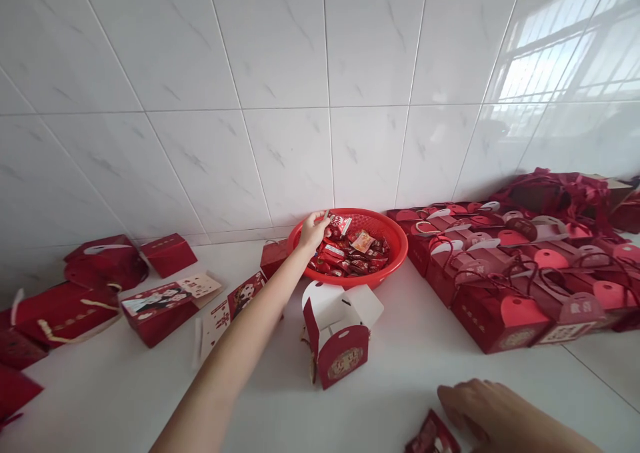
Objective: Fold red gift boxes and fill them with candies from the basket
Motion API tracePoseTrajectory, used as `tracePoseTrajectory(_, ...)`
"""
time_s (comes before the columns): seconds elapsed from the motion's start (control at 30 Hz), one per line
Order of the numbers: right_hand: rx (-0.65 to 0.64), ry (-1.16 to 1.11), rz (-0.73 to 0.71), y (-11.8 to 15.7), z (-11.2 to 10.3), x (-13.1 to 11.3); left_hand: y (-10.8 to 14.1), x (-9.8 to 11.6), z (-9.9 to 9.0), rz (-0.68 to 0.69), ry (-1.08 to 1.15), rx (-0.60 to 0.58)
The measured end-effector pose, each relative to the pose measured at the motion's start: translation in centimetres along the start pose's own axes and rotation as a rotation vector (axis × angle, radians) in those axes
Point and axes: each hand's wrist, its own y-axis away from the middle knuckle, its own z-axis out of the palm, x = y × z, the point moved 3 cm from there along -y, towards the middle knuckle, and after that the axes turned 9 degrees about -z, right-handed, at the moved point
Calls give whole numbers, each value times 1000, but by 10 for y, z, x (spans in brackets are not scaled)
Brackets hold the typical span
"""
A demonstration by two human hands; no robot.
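Note:
My left hand [313,233] reaches over the left rim of a red plastic basket [399,256], its fingers pinched on a small red-and-white wrapped candy [340,225]. Several more wrapped candies [363,241] lie inside. In front of the basket an unlidded dark red gift box [343,358] stands upright, its white-lined flaps spread and a round gold emblem on its front. Low at the right, my right hand [493,410] is slightly blurred, fingers loosely curved and the thumb apart. Beside its fingertips is a small dark red item [433,434], cut by the lower frame edge.
Rows of closed red gift boxes with cord handles [505,273] fill the right side. More red boxes [83,310] sit at the left, and a box with a printed picture [160,306] is nearer the middle. A tiled wall [280,153] bounds the white countertop [265,406] behind.

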Motion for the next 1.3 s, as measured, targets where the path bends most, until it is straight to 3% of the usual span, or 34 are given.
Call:
tracePoseTrajectory(0.13,83,-25,-132,-4,-14,-16,-1,-1,-1,-2,-9,-1)
tracePoseTrajectory(0.23,157,-3,-312,-14,-10,-34,-2,-3,-1,2,-14,-5)
tracePoseTrajectory(0.33,130,72,-420,-31,-4,-48,-2,-4,-1,14,-12,-16)
tracePoseTrajectory(0.4,86,7,-522,-42,-9,-53,-2,-4,-1,32,-12,-38)
tracePoseTrajectory(0.47,102,-194,-657,-48,-28,-54,-1,-3,1,57,-17,-78)
tracePoseTrajectory(0.53,245,-459,-760,-54,-60,-50,1,-1,3,82,-26,-131)
tracePoseTrajectory(0.67,872,-761,-755,-80,-140,-33,9,5,7,124,-52,-224)
tracePoseTrajectory(0.7,944,-788,-738,-92,-155,-31,11,7,8,134,-59,-241)
tracePoseTrajectory(0.73,948,-851,-738,-106,-167,-31,14,9,10,145,-68,-255)
tracePoseTrajectory(0.8,828,-1017,-747,-137,-180,-34,18,12,12,168,-89,-278)
tracePoseTrajectory(0.93,742,-1134,-770,-176,-185,-47,15,10,9,214,-133,-204)
tracePoseTrajectory(1.1,821,-1315,-723,-190,-183,-42,-17,4,-12,182,-218,81)
tracePoseTrajectory(1.17,824,-1355,-692,-191,-182,-37,-30,3,-17,139,-312,98)
tracePoseTrajectory(1.3,787,-1394,-659,-191,-179,-34,-51,2,-13,52,-516,-2)
